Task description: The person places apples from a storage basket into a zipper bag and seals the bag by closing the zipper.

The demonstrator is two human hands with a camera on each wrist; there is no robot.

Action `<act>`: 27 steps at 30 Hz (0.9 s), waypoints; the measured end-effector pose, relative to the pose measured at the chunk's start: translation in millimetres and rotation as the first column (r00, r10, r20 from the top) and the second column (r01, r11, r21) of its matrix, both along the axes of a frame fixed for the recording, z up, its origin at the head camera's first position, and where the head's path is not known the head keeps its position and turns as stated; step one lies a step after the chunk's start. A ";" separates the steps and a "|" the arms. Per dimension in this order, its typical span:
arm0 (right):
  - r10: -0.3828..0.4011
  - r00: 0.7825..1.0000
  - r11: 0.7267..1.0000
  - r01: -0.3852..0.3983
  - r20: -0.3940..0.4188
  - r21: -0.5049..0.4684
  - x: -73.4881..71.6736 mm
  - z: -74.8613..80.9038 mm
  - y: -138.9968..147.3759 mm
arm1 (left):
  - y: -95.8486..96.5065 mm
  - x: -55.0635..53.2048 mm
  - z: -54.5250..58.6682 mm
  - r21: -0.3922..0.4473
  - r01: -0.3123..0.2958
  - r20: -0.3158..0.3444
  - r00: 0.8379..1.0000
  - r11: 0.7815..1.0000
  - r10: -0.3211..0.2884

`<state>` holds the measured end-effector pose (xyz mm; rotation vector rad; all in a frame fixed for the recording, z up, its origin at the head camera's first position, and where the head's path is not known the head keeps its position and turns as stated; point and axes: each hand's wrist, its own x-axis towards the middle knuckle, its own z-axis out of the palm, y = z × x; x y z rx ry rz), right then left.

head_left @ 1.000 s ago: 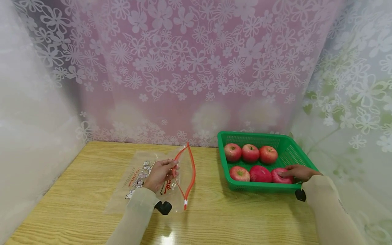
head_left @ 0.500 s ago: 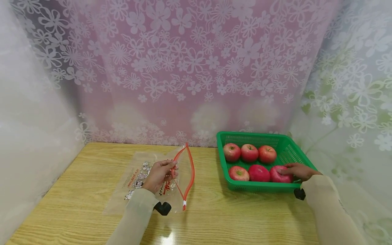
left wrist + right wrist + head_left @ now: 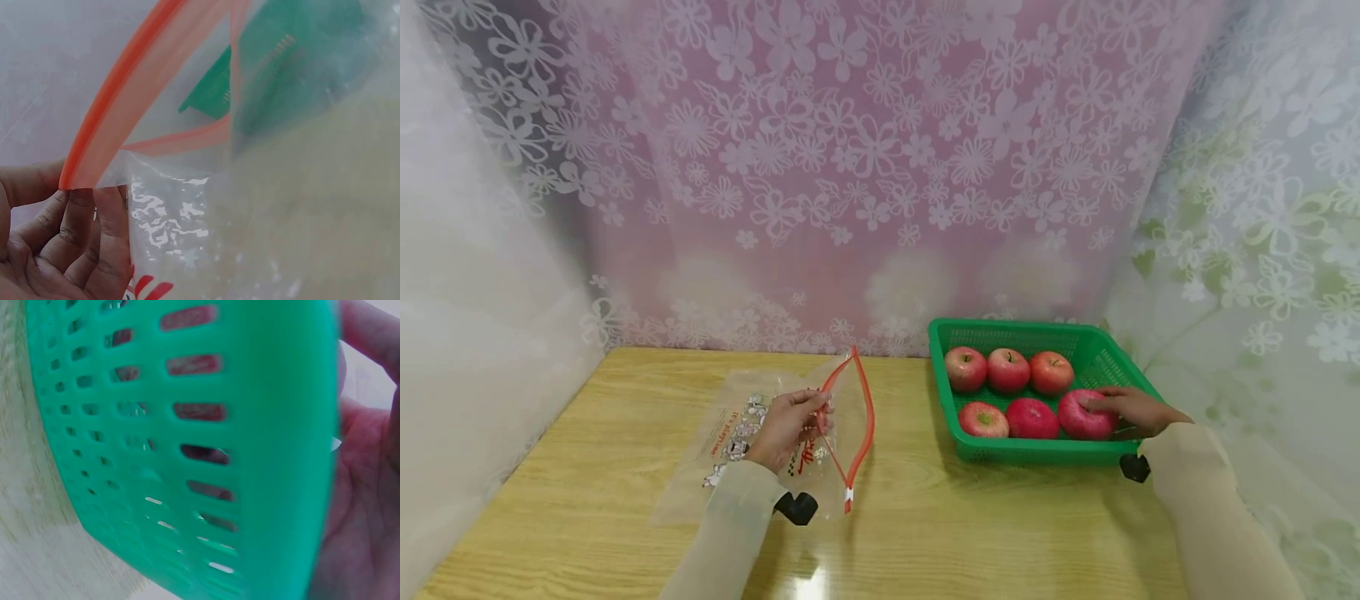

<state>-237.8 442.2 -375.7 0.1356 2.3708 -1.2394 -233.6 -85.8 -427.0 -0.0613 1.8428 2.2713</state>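
Observation:
My left hand (image 3: 787, 429) pinches the near lip of a clear zip bag (image 3: 842, 450) with a red-orange zip edge, its mouth spread apart. In the left wrist view, thumb and fingers hold the orange zip strip (image 3: 119, 94). On the right, my right hand (image 3: 1138, 410) grips a red apple (image 3: 1084, 417) at the front right corner of a green basket (image 3: 1037, 452). The right wrist view shows the hand (image 3: 369, 487) behind the slotted basket wall (image 3: 275, 456), which hides most of the apple.
Beside the gripped apple lie two more in the front row, including a dark red apple (image 3: 1032, 418). Behind them sits a row of apples (image 3: 1008, 371). Everything stands on a wooden table (image 3: 925, 525), with a flowered curtain (image 3: 880, 167) at the back.
The apple in my right hand has risen slightly against its neighbours, and the fingers have come up with it. My left hand keeps its hold on the bag; the view has shifted a little.

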 end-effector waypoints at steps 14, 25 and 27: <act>-0.007 0.998 0.996 0.001 -0.065 -0.092 7.3 13.8 -0.4 | 1.9 2.2 2.3 0.010 -0.003 0.008 1.000 1.000 0.003; -0.022 0.993 0.990 0.005 -0.118 -0.143 15.0 25.4 -13.8 | 1.2 1.8 -0.5 0.004 -0.009 -0.001 1.000 1.000 0.009; -0.019 0.992 0.988 0.000 -0.127 -0.154 17.0 29.2 -16.7 | 1.3 1.5 -0.8 0.002 -0.012 -0.002 1.000 1.000 0.012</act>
